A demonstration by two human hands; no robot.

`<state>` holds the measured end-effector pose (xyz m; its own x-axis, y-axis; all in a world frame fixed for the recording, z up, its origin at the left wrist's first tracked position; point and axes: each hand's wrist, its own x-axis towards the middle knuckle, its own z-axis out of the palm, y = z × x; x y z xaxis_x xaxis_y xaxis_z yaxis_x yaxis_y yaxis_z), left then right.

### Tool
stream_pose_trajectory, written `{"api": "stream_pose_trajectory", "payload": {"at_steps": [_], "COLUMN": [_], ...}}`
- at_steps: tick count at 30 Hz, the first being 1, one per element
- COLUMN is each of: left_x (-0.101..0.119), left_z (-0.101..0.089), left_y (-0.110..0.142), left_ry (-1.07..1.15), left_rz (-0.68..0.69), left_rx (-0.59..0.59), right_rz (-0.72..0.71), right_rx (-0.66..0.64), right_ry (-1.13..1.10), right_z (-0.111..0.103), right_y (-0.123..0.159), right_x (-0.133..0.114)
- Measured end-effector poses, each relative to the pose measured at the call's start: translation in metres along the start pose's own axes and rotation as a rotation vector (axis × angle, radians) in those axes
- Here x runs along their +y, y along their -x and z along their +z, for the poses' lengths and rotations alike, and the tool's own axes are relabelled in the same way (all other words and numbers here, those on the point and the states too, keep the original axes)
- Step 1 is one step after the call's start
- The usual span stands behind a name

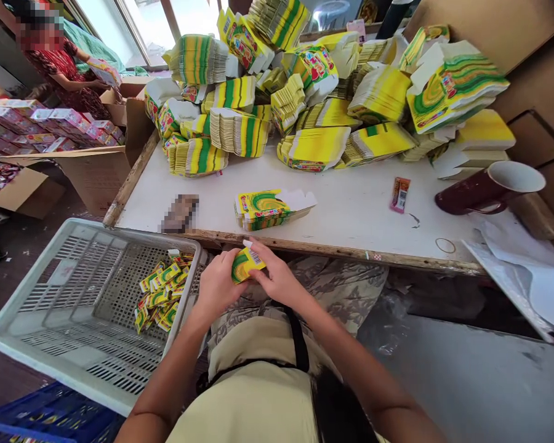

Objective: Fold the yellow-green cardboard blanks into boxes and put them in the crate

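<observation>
Between my two hands, over my lap at the table's front edge, is a small yellow and green carton (248, 263) with a barcode on its upper side. My left hand (219, 280) grips its left end, fingers closed around it. The fingers of my right hand (277, 274) are closed on its right end. Just beyond, a short stack of flattened cartons (265, 209) lies on the white table (346, 206). To my left, folded cartons (164, 292) lie heaped in one end of a pale plastic crate (74, 363).
Bundles of flattened cartons (240, 132) are piled across the table's back. A dark red mug (482, 187), a small orange-pink packet (399, 195) and paper sheets (535, 283) are at right. Another person (69, 74) handles boxes at far left, behind a cardboard box (95, 178).
</observation>
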<state>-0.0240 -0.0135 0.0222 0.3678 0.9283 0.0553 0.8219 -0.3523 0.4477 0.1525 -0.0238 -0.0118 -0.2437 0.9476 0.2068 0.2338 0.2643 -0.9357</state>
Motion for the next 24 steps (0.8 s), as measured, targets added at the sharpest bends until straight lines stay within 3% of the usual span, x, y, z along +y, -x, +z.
{"api": "stream_pose_trajectory", "payload": {"at_steps": [3,8,11,13,16,21,24], "left_x": [-0.022,-0.083,-0.104,-0.104,-0.085,-0.032,-0.001], "left_z": [-0.019,-0.077,-0.092,-0.086,-0.061,-0.014,0.006], "left_y": [0.006,0.034,0.048,0.049,0.038,0.006,-0.014], "left_ry": [-0.022,-0.406,-0.467,-0.324,0.007,0.589,0.999], "left_rz": [-0.078,-0.389,-0.522,-0.476,-0.326,-0.116,-0.073], "left_rx": [-0.049,-0.033,0.06,0.071,0.007,-0.122,0.04], "right_rz": [-0.038,-0.098,-0.032,-0.014,-0.029,-0.092,-0.102], "right_rx": [0.067,0.412,0.357,0.304,0.307,0.316,0.2], "right_ry": [0.116,0.47,0.653,0.705,0.745,0.654,0.504], "right_z": [-0.006,-0.057,-0.08,-0.086,-0.086,-0.072,-0.046], "right_y": [-0.015,-0.058,-0.079,-0.087,-0.09,-0.068,-0.044], "right_x": [-0.004,0.003,0.02,0.028,0.025,-0.014,-0.033]}}
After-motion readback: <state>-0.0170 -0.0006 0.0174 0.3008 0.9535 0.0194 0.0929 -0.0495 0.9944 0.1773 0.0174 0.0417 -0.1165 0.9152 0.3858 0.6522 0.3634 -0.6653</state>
